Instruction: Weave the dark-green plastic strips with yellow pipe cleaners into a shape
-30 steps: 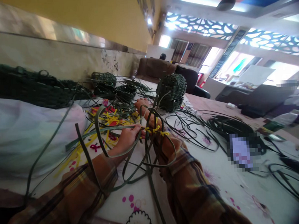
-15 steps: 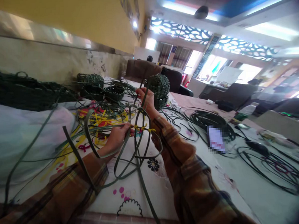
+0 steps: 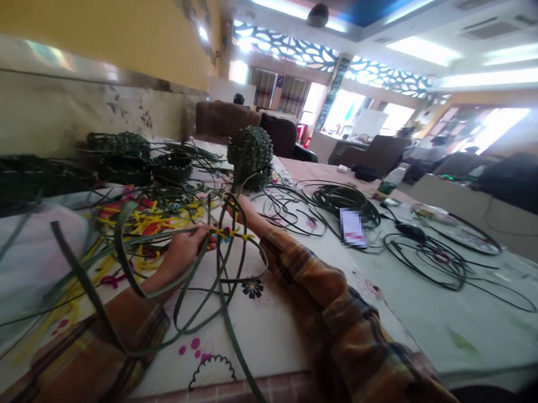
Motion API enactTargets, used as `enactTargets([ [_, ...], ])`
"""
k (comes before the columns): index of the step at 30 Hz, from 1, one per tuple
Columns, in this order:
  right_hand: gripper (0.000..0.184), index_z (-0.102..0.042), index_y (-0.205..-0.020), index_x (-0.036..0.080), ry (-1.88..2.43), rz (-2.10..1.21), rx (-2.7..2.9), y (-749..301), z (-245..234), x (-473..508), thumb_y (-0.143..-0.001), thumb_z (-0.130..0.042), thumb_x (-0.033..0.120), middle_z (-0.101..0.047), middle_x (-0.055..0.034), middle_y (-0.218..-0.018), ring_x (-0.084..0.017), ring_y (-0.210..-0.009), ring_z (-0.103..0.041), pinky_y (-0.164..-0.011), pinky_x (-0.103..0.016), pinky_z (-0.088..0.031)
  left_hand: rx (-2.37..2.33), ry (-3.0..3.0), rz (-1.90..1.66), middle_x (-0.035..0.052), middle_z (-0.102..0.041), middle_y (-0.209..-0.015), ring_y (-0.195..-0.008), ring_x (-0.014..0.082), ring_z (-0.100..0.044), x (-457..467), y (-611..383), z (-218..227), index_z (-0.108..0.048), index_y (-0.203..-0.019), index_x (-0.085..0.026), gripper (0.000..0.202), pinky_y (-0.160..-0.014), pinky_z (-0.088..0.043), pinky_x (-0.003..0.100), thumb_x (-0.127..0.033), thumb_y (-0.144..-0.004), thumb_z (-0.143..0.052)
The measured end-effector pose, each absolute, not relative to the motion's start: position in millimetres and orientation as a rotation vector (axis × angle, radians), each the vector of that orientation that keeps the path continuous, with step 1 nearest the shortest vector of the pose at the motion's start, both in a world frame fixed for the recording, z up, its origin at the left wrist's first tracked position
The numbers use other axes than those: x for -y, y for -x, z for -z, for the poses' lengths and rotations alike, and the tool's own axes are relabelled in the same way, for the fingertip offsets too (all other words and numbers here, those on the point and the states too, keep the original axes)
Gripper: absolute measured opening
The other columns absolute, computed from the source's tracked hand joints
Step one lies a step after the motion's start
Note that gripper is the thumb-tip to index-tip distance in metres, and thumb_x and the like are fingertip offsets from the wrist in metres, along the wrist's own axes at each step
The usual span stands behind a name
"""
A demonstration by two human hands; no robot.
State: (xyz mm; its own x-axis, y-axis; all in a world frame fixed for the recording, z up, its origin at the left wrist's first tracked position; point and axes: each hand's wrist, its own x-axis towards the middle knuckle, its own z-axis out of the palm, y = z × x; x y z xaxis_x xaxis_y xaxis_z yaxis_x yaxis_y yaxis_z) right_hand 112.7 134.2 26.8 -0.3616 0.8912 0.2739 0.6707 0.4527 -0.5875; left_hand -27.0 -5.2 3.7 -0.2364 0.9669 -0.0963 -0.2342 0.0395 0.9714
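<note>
Green strips (image 3: 221, 282) spread in wide loops over the bench (image 3: 276, 339), long ends loose, presumably so they don't snag. The left hand (image 3: 184, 252) pinches them near their crossing, seemingly as an anchor; the right hand (image 3: 248, 213) sits just beyond, its grip hidden, so I cannot tell. Yellow ties (image 3: 234, 233) mark the crossing, likely keeping strips together.

Flat dark-green strips (image 3: 221, 278) curve and cross in open loops, bound in a short row by yellow ties (image 3: 234, 233), on the near side of the round woven basket (image 3: 250, 149); one long tail (image 3: 239, 349) runs away from the basket, a free end (image 3: 62, 241) juts up well to its left.
</note>
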Motion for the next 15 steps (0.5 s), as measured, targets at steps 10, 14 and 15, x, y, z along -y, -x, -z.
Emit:
enactTargets([
  [10,0.024,-0.073,-0.103,0.011,2.089,0.222,2.090,-253,-3,-127,-0.092,-0.057,0.027,-0.068,-0.0205,-0.111,-0.028,-0.108,-0.061,-0.081,-0.032,-0.043,-1.269,-0.782,-1.510,0.0031,-0.068,-0.063,-0.049,0.0117,-0.063,11,19,-17,-0.066,-0.081,-0.010,0.011,-0.053,-0.057,0.021,-0.017,-0.088,-0.061],
  [14,0.029,-0.070,-0.110,0.016,2.047,0.290,2.049,-260,-21,-125,-0.099,-0.044,0.023,-0.071,-0.0164,-0.104,-0.024,-0.100,-0.064,-0.077,-0.030,-0.038,-1.258,-0.749,-1.491,0.0032,-0.067,-0.062,-0.047,0.0114,-0.061,12,16,-16,-0.066,-0.083,-0.011,0.010,-0.047,-0.054,0.020,-0.018,-0.088,-0.062],
  [15,0.032,-0.069,-0.111,0.018,2.009,0.328,2.022,-257,-28,-122,-0.101,-0.040,0.025,-0.071,-0.0150,-0.102,-0.024,-0.096,-0.065,-0.073,-0.030,-0.037,-1.255,-0.747,-1.487,0.0035,-0.068,-0.063,-0.047,0.0114,-0.062,12,16,-15,-0.065,-0.082,-0.011,0.010,-0.047,-0.054,0.020,-0.017,-0.088,-0.062],
])
